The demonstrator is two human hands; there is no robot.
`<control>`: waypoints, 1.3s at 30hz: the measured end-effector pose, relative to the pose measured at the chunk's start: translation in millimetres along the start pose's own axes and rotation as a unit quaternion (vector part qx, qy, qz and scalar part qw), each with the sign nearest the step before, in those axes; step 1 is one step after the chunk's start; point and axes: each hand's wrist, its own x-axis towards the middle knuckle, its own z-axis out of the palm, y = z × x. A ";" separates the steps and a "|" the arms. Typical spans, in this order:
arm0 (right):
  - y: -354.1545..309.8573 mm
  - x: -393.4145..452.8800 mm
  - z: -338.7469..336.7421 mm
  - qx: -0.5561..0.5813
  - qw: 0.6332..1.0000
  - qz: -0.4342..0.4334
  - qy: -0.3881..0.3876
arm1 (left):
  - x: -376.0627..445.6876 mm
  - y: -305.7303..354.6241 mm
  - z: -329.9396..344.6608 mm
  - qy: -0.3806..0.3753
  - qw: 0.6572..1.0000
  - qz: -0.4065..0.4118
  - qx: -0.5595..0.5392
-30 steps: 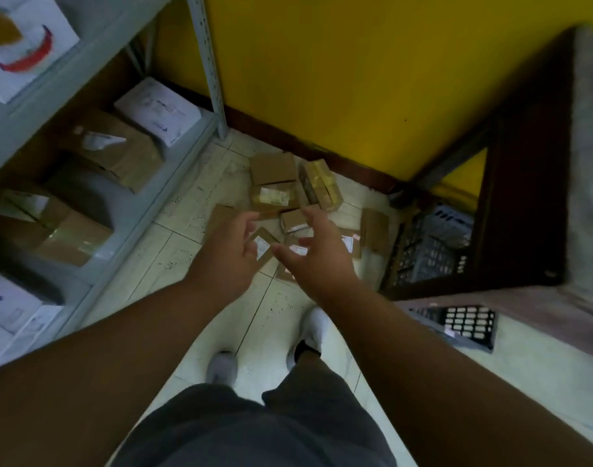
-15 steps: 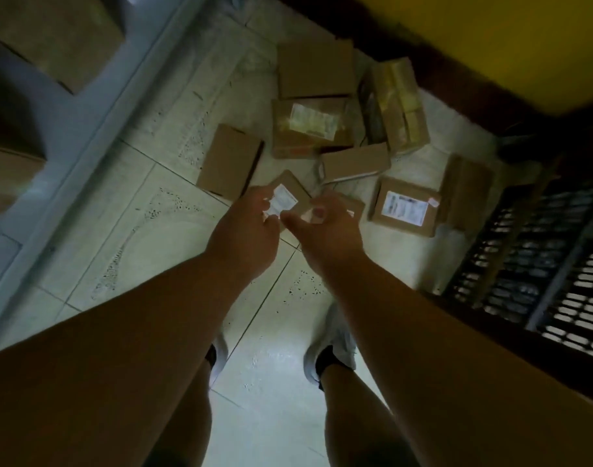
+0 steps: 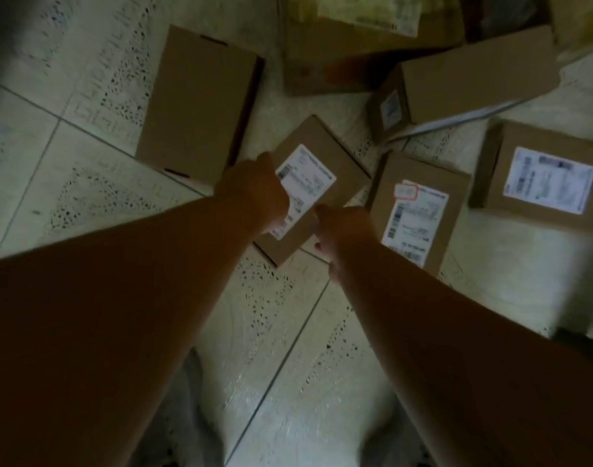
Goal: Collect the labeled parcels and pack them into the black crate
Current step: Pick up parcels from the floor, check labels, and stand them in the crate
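A small brown parcel [image 3: 327, 139] with a white label lies tilted on the tiled floor in the middle of the view. My left hand [image 3: 254, 190] grips its left edge, covering part of the label. My right hand [image 3: 342, 227] holds its lower right edge with curled fingers. Two more labeled parcels lie to the right, one close by [image 3: 419, 183] and one further right [image 3: 551, 146]. The black crate is out of view.
An unlabeled flat box [image 3: 197, 102] lies to the left of the held parcel. A long box [image 3: 473, 75] with a small end label and a larger taped box [image 3: 349, 52] lie behind. My shoes show blurred at the bottom edge.
The view has dropped much closer to the floor. Both hands have come down onto the small labeled parcel and taken hold of its edges. The crate has left the view.
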 end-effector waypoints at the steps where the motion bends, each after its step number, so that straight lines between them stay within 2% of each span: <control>1: -1.6 6.3 2.9 0.023 1.000 0.014 0.010 | 4.8 -0.7 1.4 0.000 1.000 -0.017 0.000; 5: -17.0 -2.9 -3.6 0.083 0.995 0.004 0.059 | -5.8 6.0 -18.8 0.036 0.998 -0.031 -0.029; 9: -50.0 -83.5 -24.2 0.053 0.992 -0.086 0.074 | -65.9 21.3 -76.3 0.097 0.977 -0.036 -0.189; 13: -103.8 -201.9 -53.6 -0.013 0.963 -0.235 0.131 | -160.7 43.6 -147.0 0.151 0.943 -0.030 -0.294; 18: -185.7 -374.4 -88.1 -0.004 0.935 -0.349 0.062 | -281.4 66.5 -284.2 0.255 0.893 0.015 -0.370; 23: -255.7 -567.5 -121.1 -0.023 0.876 -0.466 0.127 | -408.0 94.9 -433.9 0.342 0.848 0.099 -0.393; 27: -285.8 -699.2 -151.3 -0.016 0.834 -0.528 0.160 | -509.8 115.3 -516.8 0.385 0.815 0.151 -0.407; 30: -284.8 -766.9 -170.4 -0.012 0.795 -0.578 0.184 | -571.4 121.4 -549.7 0.409 0.788 0.187 -0.421; 32: -276.9 -797.2 -179.6 -0.004 0.782 -0.600 0.171 | -606.3 120.1 -559.5 0.433 0.775 0.194 -0.417; 36: -256.9 -827.7 -180.7 0.009 0.769 -0.633 0.091 | -657.2 103.4 -556.5 0.501 0.747 0.169 -0.403; 39: -239.6 -841.0 -172.5 -0.015 0.745 -0.667 0.014 | -688.9 84.0 -538.4 0.546 0.722 0.107 -0.412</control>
